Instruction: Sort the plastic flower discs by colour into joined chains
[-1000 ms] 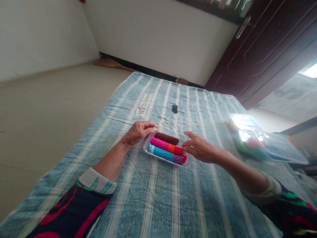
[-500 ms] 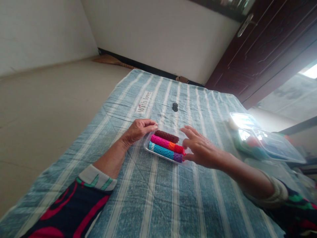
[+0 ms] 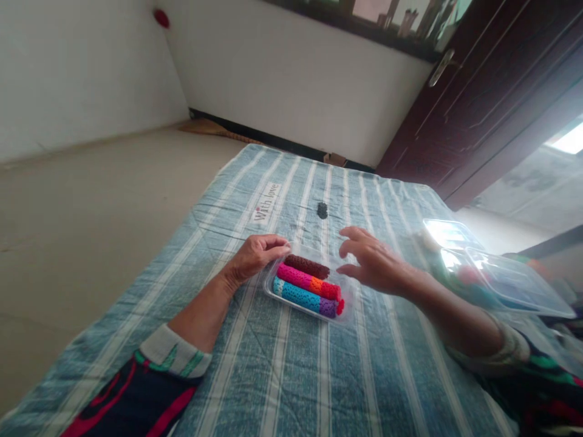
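A clear plastic container (image 3: 268, 285) lies on the striped cloth in front of me. Inside it, side by side, are a brown crocheted roll (image 3: 306, 266), a pink, orange and red row (image 3: 298, 277) and a light blue and purple row (image 3: 298, 295). A small red piece (image 3: 340, 306) sits at their right end. My left hand (image 3: 257, 255) pinches the container's far left corner between thumb and fingers. Over the right end, slightly apart from the rolls, my right hand (image 3: 371, 262) is open with fingers spread and holds nothing. A small dark crocheted piece (image 3: 322, 210) lies beyond the container.
The table has a blue and white striped cloth (image 3: 218, 376) with a "With love" label (image 3: 266, 203). Other clear plastic boxes (image 3: 519, 285) stand at the right edge, with coloured things inside. Past the table are a wall and a dark red door (image 3: 423, 139).
My right hand has lifted off the right end of the rolls and drawn slightly up and away, uncovering the small red piece. My left hand keeps its place on the container. The view has tilted up a little.
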The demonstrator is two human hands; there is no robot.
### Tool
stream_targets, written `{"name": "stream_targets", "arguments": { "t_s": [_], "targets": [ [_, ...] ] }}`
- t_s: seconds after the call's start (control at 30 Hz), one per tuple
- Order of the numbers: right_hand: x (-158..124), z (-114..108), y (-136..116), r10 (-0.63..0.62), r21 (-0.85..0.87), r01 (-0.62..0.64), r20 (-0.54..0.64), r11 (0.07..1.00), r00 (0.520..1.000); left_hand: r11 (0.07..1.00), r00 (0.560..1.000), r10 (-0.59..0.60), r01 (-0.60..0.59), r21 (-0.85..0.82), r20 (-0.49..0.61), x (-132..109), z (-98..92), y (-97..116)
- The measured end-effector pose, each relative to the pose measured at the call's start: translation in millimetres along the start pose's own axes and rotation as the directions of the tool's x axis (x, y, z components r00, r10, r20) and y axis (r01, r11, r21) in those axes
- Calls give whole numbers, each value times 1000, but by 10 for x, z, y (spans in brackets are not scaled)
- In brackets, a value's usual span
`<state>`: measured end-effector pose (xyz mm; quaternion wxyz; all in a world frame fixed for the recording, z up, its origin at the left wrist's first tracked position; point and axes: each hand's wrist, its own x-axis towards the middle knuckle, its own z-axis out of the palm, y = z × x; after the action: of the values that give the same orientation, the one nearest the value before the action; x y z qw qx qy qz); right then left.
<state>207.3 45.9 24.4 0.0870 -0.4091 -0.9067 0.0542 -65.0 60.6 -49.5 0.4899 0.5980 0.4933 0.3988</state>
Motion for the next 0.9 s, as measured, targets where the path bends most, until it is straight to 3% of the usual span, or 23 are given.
{"name": "stream_targets", "arguments": {
  "t_s": [0.1,0.23,0.47,0.63,0.9],
  "targets": [
    [263,19,307,94,16,-93,-63,996,994,1000,1000,-9,9,3,-12,-10,-7,9],
    [741,168,667,257,-7,-258,-60,966,964,999,1000,-29,28,-32,-6,-15,-21,-25],
    [1346,447,867,380,10,-380,-43,925,924,1000,1000,-19,19,-10,-11,-22,-54,-81],
    [1534,561,943,357,15,-357,-13,934,934,1000,1000,-26,26,-12,-6,-30,-51,-77],
    [1571,659,1006,318,-10,-318,-17,948,948,998,1000,-27,28,-50,13,-44,-39,-60]
  ]
}}
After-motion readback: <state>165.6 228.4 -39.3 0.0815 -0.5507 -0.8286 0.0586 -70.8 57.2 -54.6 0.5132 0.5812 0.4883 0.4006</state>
